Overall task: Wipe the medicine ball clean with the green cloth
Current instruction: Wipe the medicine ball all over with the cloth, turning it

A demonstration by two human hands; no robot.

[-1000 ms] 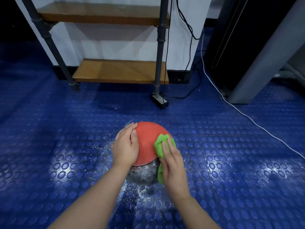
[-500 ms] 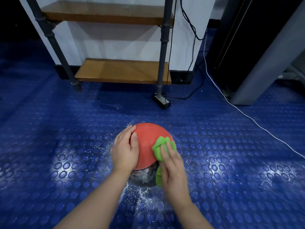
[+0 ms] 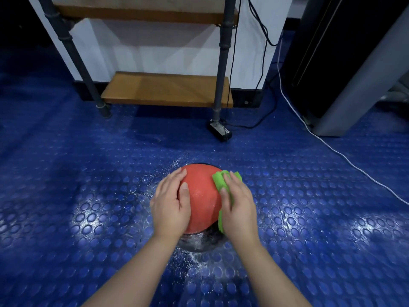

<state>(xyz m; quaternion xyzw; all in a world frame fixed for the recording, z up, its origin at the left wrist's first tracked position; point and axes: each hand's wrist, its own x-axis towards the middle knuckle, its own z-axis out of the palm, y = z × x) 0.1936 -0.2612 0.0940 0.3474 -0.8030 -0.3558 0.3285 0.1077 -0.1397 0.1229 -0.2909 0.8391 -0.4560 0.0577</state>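
Note:
The medicine ball (image 3: 202, 196) is red on top with a dark, speckled lower part, and it rests on the blue studded floor. My left hand (image 3: 171, 202) lies flat against its left side, fingers together, holding it steady. My right hand (image 3: 238, 207) presses the folded green cloth (image 3: 219, 183) against the ball's right side. The cloth sticks out above my fingertips and below my palm. Most of the cloth is hidden under the hand.
White specks and a wet sheen cover the floor (image 3: 88, 218) around the ball. Behind stands a pipe-frame shelf with a wooden bottom board (image 3: 166, 89). A black power brick (image 3: 219, 131), black cables and a white cable (image 3: 345, 158) lie at the back right, beside a dark cabinet (image 3: 345, 63).
My right hand has slid the green cloth up and around the ball's right side. The ball has turned to show more red. My left hand stays on the left side.

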